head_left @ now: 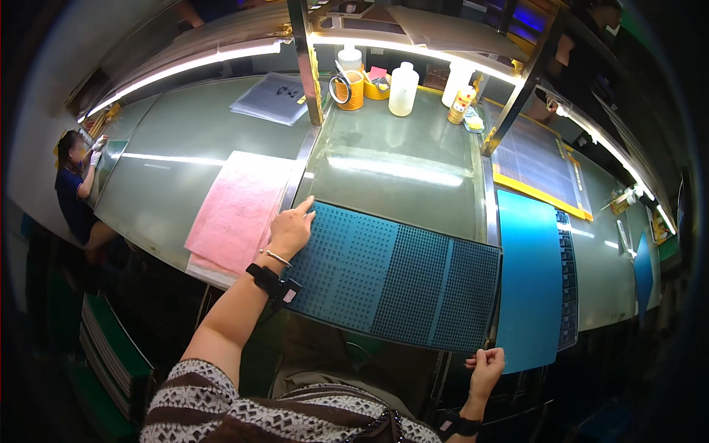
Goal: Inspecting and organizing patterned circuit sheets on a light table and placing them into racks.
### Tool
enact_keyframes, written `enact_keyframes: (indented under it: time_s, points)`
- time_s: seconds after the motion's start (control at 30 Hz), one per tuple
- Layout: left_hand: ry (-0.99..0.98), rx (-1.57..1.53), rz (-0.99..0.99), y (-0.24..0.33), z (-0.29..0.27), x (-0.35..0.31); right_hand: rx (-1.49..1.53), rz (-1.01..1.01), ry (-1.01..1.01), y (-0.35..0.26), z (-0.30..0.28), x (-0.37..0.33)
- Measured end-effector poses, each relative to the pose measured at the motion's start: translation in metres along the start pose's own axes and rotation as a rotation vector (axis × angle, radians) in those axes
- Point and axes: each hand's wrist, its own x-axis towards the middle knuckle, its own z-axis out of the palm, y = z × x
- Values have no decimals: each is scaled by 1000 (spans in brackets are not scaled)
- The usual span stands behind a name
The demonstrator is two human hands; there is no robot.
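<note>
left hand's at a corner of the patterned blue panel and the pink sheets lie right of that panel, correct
Wrong side: the head view shows the pink sheets left of the patterned blue panel. The left hand is at its corner.

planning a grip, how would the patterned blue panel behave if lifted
The patterned blue panel is probably fairly stiff, showing no clear sag between the left hand and right hand. Being thin and broad, it's likely light for its size but might flex slightly.

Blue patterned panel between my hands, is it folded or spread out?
Spread out: the blue patterned panel shows one broad, uncreased face from the left hand to the right hand.
</note>
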Motion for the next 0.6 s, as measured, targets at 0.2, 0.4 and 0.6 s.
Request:
enact_keyframes:
  time_s: [0.2,0.4,0.6]
  points:
    - [195,-230,119,-13,9,-3,-3,-13,1,0,-1,-1]
    - [81,47,110,1,-4,-10,-6,-7,6,-1,0,-1]
    - [30,162,154,-1,-2,-10,-19,-34,-1,-3,0,0]
